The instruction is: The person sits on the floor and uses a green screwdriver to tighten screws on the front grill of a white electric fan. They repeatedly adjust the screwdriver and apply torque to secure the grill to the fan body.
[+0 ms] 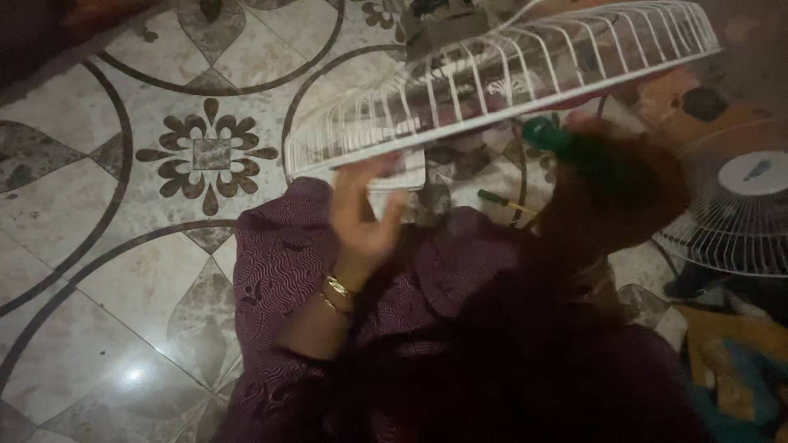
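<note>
A white wire fan guard [492, 74] is tilted in the air in front of me, its lower rim towards me. My left hand [365, 215], with gold bangles at the wrist, reaches up with its fingers on the guard's near rim at the left. My right hand [611, 176] is dark and blurred just under the guard's right half. A green-handled tool [542, 133] sticks out of it towards the rim. A fan body behind the guard is mostly hidden.
A second white fan guard [739, 209] with a grey hub lies at the right. A small green-handled screwdriver [499, 198] rests on the patterned marble floor [164, 246]. My purple patterned garment [279, 271] covers my lap. Coloured cloth [730, 361] lies at the bottom right.
</note>
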